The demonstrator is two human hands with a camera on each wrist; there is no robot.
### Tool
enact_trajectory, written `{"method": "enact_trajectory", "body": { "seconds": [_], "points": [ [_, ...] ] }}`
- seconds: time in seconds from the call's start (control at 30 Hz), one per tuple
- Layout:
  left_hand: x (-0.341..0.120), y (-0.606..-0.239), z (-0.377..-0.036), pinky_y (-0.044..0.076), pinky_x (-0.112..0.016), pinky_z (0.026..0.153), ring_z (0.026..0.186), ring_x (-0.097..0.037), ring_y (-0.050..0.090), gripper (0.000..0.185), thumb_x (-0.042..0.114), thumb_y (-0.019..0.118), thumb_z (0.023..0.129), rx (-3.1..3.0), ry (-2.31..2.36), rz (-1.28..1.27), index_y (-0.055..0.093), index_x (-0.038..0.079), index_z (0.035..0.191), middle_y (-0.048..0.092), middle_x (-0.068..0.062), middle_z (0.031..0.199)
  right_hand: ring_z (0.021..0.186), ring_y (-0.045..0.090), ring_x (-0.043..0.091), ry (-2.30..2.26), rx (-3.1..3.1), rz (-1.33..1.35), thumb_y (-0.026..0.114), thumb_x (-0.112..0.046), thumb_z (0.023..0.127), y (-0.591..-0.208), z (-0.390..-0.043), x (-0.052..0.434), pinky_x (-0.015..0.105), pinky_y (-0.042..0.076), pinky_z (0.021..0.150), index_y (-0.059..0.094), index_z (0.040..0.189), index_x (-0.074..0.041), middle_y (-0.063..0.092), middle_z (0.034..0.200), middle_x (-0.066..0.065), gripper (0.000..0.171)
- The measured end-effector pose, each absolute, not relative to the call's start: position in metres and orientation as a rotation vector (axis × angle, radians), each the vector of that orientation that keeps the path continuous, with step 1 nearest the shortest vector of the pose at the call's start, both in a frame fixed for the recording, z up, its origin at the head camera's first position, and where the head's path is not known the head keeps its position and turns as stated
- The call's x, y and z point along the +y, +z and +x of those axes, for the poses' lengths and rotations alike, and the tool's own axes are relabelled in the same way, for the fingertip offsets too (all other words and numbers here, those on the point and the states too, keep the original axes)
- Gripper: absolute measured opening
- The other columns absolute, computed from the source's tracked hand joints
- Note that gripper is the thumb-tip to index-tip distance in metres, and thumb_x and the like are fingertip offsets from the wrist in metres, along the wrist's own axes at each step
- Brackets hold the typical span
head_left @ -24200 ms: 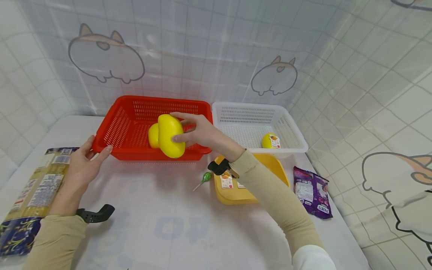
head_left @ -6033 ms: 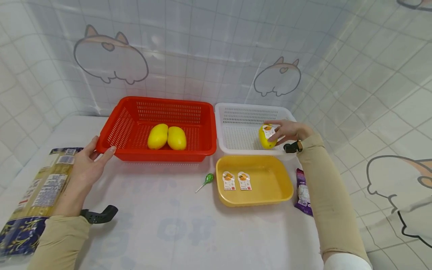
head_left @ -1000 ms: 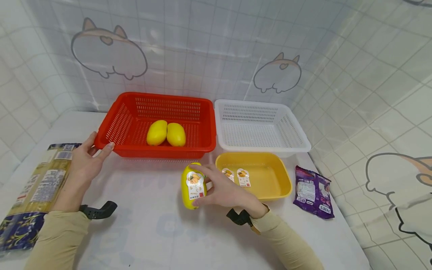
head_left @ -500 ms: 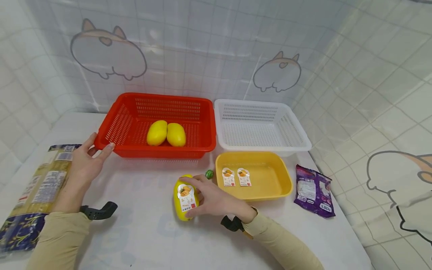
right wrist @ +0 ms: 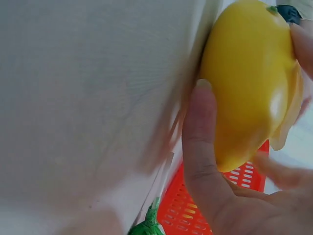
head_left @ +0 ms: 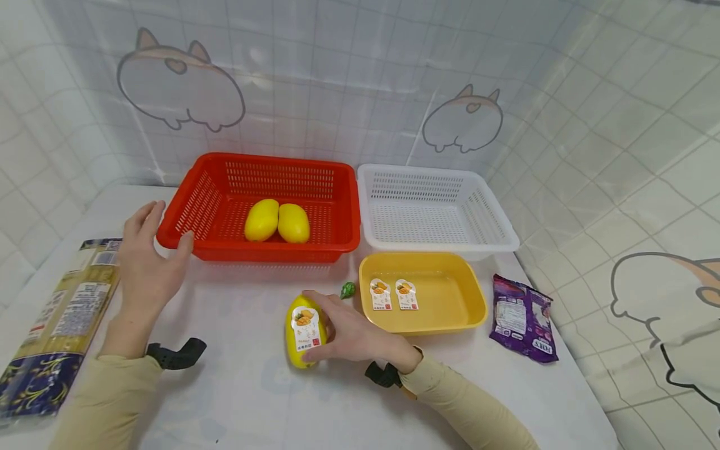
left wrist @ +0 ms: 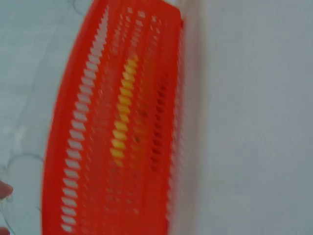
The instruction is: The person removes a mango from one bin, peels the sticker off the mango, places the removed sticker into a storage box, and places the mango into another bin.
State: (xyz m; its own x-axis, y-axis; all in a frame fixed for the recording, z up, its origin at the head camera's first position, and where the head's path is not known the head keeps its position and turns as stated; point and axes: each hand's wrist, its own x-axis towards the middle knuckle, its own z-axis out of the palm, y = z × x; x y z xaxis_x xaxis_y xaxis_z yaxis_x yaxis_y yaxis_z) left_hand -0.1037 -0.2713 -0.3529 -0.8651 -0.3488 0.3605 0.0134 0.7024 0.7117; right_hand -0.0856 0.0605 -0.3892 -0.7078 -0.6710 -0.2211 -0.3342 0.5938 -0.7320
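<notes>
We noted right hand [head_left: 351, 334] gripping labelled mango [head_left: 304, 331], fingers curled round it, mango lying on table [head_left: 253, 400] in front of red basket [head_left: 337, 244], near left of yellow tray [head_left: 478, 312]. Left hand [head_left: 147, 259] hovered just beside basket's left corner, fingers spread and relaxed, holding nothing (contact with rim: we could not tell). Two mangoes [head_left: 277, 222] lay touching inside red basket. White basket [head_left: 500, 240] stood beside it. Green lollipop [head_left: 347, 290] lay between labelled mango and tray.

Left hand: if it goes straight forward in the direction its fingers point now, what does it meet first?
Most likely the red basket. The left hand is open beside its near left corner, fingers pointing up and away toward that corner. Whether the fingertips already touch the rim is unclear.
</notes>
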Motion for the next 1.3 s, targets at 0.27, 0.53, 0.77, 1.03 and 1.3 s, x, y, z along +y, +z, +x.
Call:
{"method": "enact_trajectory", "body": {
  "seconds": [0.27,0.53,0.77,1.03,1.3],
  "points": [
    [-0.237,-0.337,-0.097,0.035,-0.007,0.105,0.135,-0.028,0.048,0.063,0.003,0.074,0.086,-2.326,-0.976,-0.259,0.055,0.015,0.145,0.053,-0.010,0.146,0.116,0.047,0.007,-0.926,2.345,-0.692,0.080,-0.053,0.079,-0.390,-0.085,0.059,0.030,0.045,0.105,0.023,0.156,-0.019,0.050,0.133,-0.008,0.102],
    [-0.217,-0.336,-0.085,0.048,-0.015,0.099,0.124,-0.007,0.056,0.061,0.005,0.080,0.082,-2.573,-1.078,-0.666,0.060,0.016,0.138,0.063,-0.002,0.135,0.111,0.048,0.008,-0.927,2.332,-0.673,0.079,-0.054,0.080,-0.390,-0.086,0.060,0.022,0.048,0.092,0.021,0.158,-0.019,0.048,0.132,-0.006,0.103],
    [-0.209,-0.355,-0.085,0.048,-0.058,0.104,0.130,-0.036,0.053,0.073,0.033,0.082,0.082,-3.044,-1.348,-0.769,0.048,0.018,0.146,0.055,-0.009,0.145,0.106,0.050,0.006,-0.945,2.316,-0.666,0.078,-0.053,0.081,-0.392,-0.086,0.060,0.020,0.048,0.088,0.021,0.159,-0.018,0.048,0.129,-0.005,0.103],
    [-0.196,-0.386,-0.090,0.041,-0.056,0.111,0.134,-0.037,0.049,0.096,0.034,0.090,0.072,-3.181,-1.540,-0.871,0.040,0.007,0.149,0.047,-0.012,0.150,0.113,0.047,0.007,-0.959,2.309,-0.719,0.077,-0.052,0.082,-0.391,-0.086,0.061,0.021,0.048,0.093,0.020,0.159,-0.019,0.044,0.136,-0.003,0.102],
    [-0.185,-0.396,-0.090,0.039,-0.054,0.114,0.136,-0.033,0.046,0.100,0.037,0.092,0.069,-3.130,-1.659,-0.928,0.038,0.012,0.150,0.046,-0.006,0.149,0.113,0.045,0.014,-0.898,2.334,-0.753,0.076,-0.052,0.084,-0.389,-0.087,0.063,0.019,0.047,0.085,0.018,0.160,-0.019,0.036,0.132,0.003,0.102]
  ]
}}
